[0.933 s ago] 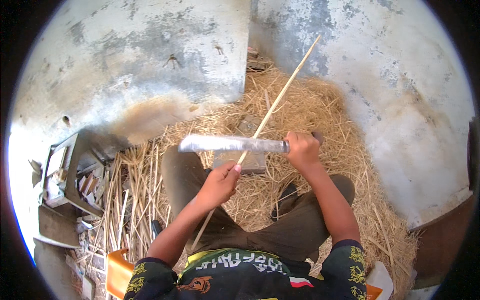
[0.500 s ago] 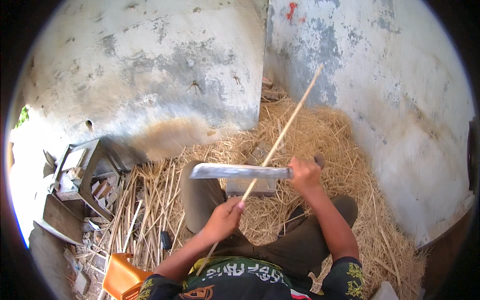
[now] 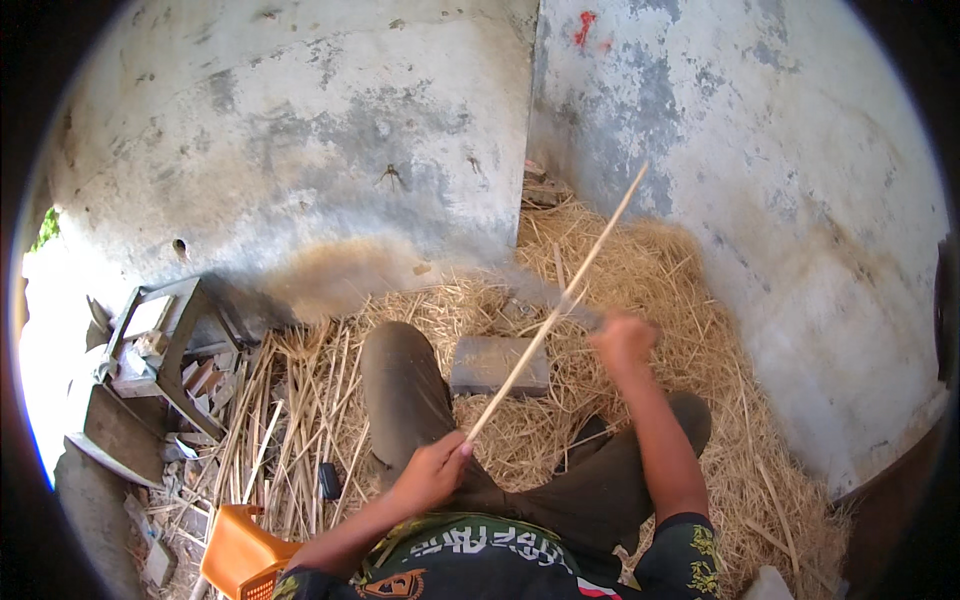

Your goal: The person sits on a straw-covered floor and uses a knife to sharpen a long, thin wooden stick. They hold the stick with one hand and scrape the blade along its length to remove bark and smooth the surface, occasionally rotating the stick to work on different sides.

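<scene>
My left hand [image 3: 435,470] is closed round the lower part of a long, thin, pale bamboo stick [image 3: 515,375]. The stick slants up and away to the right, its far end in front of the wall. In my right hand [image 3: 625,345], blurred by motion, is the handle of a machete [image 3: 540,288]. Its smeared blade points to the far left and crosses the stick about midway; I cannot tell whether they touch. Between my knees, on the shavings, lies a wooden block [image 3: 495,365], partly behind the stick.
Pale shavings [image 3: 680,300] cover the floor ahead and to the right. Split strips [image 3: 270,440] lie at the left, with a small black object [image 3: 330,481] on them. An orange plastic chair [image 3: 240,550] and a broken wooden frame [image 3: 165,340] stand left. Peeling walls [image 3: 350,150] rise ahead.
My left hand has drawn back toward my body, and the stick has come nearer with it. The machete blade has swung away from me, with my right hand slightly further right.
</scene>
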`<control>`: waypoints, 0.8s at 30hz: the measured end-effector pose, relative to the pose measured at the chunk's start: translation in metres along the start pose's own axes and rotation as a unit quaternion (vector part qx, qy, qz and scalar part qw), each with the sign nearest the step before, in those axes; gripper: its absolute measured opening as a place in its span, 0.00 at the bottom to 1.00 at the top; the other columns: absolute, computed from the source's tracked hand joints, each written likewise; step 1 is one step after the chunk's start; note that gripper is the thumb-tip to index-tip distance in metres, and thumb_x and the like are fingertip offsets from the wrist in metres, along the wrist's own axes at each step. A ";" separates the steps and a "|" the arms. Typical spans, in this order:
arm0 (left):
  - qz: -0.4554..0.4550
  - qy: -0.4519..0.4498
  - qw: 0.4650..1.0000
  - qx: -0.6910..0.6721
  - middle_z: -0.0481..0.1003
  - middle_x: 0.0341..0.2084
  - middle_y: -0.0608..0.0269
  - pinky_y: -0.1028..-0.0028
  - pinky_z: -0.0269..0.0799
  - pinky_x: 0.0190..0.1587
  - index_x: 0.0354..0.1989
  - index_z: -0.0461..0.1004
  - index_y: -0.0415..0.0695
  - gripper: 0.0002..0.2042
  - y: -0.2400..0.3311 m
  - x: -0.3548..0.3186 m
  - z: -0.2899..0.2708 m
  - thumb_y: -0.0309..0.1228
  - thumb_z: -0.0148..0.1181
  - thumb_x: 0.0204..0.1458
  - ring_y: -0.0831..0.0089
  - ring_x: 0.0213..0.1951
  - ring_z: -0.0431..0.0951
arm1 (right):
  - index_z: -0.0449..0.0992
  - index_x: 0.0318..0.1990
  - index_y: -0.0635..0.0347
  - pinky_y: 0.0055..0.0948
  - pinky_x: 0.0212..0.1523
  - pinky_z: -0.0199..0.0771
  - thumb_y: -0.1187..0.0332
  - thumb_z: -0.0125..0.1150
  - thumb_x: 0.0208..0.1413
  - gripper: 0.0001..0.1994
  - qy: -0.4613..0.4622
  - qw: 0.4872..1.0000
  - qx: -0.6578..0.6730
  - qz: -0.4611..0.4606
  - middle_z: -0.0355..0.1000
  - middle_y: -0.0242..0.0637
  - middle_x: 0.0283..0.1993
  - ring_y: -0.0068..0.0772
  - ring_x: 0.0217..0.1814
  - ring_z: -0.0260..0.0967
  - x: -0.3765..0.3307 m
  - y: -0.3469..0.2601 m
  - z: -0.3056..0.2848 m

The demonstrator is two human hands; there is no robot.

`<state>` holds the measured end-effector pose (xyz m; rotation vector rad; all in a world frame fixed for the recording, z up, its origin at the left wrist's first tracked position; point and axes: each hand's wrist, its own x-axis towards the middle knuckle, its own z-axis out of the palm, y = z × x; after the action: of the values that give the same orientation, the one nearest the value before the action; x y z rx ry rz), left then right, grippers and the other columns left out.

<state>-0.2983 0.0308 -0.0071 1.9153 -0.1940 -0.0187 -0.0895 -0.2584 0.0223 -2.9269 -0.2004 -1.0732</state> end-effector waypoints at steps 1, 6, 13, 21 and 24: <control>-0.012 -0.013 1.000 -0.006 0.65 0.16 0.65 0.70 0.66 0.25 0.33 0.67 0.39 0.13 0.006 -0.005 0.000 0.36 0.48 0.68 0.78 0.20 0.65 | 0.76 0.30 0.56 0.43 0.28 0.75 0.68 0.67 0.42 0.07 0.020 1.000 0.015 -0.010 0.75 0.42 0.23 0.45 0.23 0.75 0.008 0.015 0.000; -0.079 -0.012 0.995 -0.062 0.66 0.17 0.65 0.71 0.66 0.27 0.34 0.68 0.39 0.13 -0.005 -0.003 -0.017 0.36 0.49 0.67 0.79 0.21 0.64 | 0.75 0.29 0.60 0.41 0.27 0.75 0.69 0.67 0.42 0.08 -0.008 0.996 0.085 0.006 0.74 0.44 0.24 0.46 0.24 0.75 0.004 -0.024 -0.019; 0.017 0.006 1.000 -0.005 0.63 0.18 0.69 0.72 0.65 0.28 0.37 0.67 0.42 0.15 -0.017 0.018 -0.011 0.41 0.46 0.69 0.79 0.24 0.67 | 0.75 0.30 0.56 0.42 0.27 0.72 0.72 0.66 0.42 0.07 0.058 0.953 0.165 -0.246 0.72 0.40 0.23 0.44 0.25 0.73 -0.023 -0.031 0.002; -0.093 -0.069 0.969 -0.220 0.63 0.19 0.74 0.79 0.59 0.24 0.33 0.66 0.45 0.15 -0.036 -0.019 -0.001 0.40 0.44 0.70 0.84 0.22 0.62 | 0.76 0.32 0.57 0.44 0.30 0.76 0.69 0.69 0.40 0.10 -0.043 0.998 0.002 -0.039 0.77 0.43 0.27 0.47 0.28 0.77 -0.002 -0.025 -0.002; -0.139 -0.072 0.958 -0.242 0.63 0.19 0.75 0.80 0.57 0.22 0.32 0.66 0.46 0.15 -0.027 -0.008 0.001 0.40 0.44 0.69 0.85 0.20 0.60 | 0.75 0.30 0.56 0.42 0.28 0.76 0.70 0.66 0.41 0.08 0.002 0.995 0.048 -0.087 0.75 0.42 0.24 0.46 0.26 0.77 -0.010 -0.022 0.006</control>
<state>-0.3027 0.0401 -0.0335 1.4372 -0.0099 -0.3646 -0.0962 -0.2377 0.0112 -2.8643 -0.4991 -1.0580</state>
